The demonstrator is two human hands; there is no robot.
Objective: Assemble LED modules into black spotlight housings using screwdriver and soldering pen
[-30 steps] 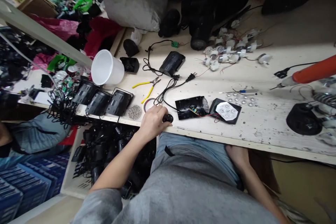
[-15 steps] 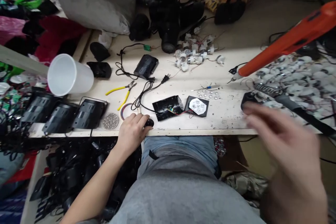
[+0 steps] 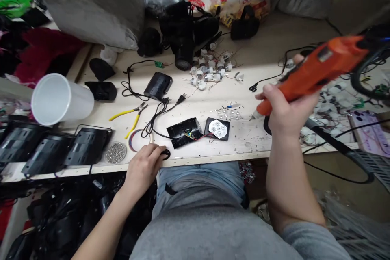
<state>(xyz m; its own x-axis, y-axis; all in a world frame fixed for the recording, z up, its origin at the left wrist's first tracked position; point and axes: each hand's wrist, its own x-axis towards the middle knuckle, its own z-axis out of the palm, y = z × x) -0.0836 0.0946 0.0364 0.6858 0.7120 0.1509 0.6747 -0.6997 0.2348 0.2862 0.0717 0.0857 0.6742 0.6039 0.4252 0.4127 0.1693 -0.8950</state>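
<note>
Orange screwdriver (image 3: 319, 67) is clasped in right hand (image 3: 286, 113) fingers; left hand (image 3: 143, 167) fingers pinch a black knob (image 3: 166, 154).

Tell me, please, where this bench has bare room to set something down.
Bare bench lies between cup and pliers, and right of the motors up to the screwdriver in the right hand. Crowded: housings at left, wires at far right.
</note>
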